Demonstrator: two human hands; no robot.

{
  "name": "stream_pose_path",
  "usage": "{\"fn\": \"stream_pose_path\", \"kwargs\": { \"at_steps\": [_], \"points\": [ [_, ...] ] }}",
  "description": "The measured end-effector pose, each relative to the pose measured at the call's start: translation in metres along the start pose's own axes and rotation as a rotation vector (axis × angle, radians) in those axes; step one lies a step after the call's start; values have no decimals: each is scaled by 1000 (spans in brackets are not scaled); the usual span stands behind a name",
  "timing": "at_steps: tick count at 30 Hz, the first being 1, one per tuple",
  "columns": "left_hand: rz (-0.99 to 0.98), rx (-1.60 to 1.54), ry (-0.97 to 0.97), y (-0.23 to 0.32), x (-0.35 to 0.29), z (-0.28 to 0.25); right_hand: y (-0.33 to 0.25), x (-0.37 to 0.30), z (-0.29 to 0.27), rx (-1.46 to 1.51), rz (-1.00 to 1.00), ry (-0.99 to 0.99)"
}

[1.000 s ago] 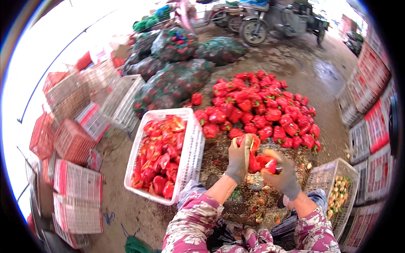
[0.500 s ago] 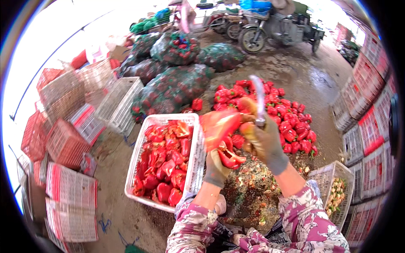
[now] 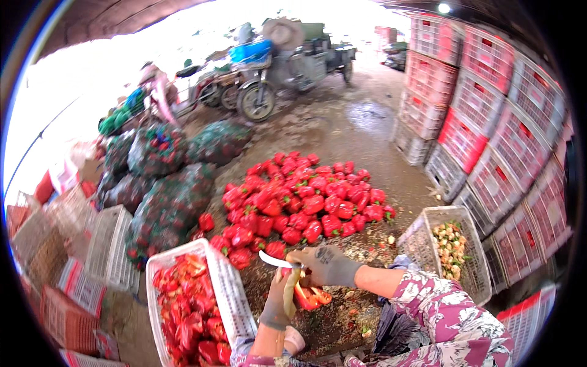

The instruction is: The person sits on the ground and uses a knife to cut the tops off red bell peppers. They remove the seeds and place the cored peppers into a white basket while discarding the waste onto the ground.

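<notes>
Both my hands wear grey-and-yellowish work gloves and meet low in front of me. My right hand (image 3: 329,265) grips a knife (image 3: 273,260) by its handle, the short curved blade pointing left above my left hand. Cut-open red bell pepper (image 3: 312,298) sits in my left hand (image 3: 280,301), its pale inside showing; fingers partly hide it. Left of my hands stands a white plastic crate (image 3: 231,293) filled with cut red pepper pieces. Just ahead lies a large heap of whole red bell peppers (image 3: 306,199) on the floor.
At my right a pale crate (image 3: 416,235) holds pepper cores (image 3: 449,248). Tall stacks of crates (image 3: 477,116) line the right side. Net sacks of peppers (image 3: 174,205) and tumbled crates (image 3: 107,244) lie left. A cargo tricycle (image 3: 287,64) stands behind the heap. Scraps litter the floor.
My view has swung right, shifting the scene leftward. The raised knife has come down, its blade now pointing left, and my hands are closer together. The blurred red pepper piece beside the crate is gone from there.
</notes>
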State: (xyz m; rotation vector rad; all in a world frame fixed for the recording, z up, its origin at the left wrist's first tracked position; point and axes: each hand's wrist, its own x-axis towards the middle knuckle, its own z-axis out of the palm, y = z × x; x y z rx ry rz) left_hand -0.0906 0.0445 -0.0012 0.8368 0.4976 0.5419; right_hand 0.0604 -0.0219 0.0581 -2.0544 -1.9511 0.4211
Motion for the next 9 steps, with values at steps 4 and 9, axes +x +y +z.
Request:
{"fn": "stream_pose_path", "kwargs": {
  "at_steps": [4,9],
  "points": [
    [-32,316,-49,0,2,20,31,-21,11,180,57,84],
    [144,740,-231,-16,11,18,66,-38,23,509,32,255]
  ]
}}
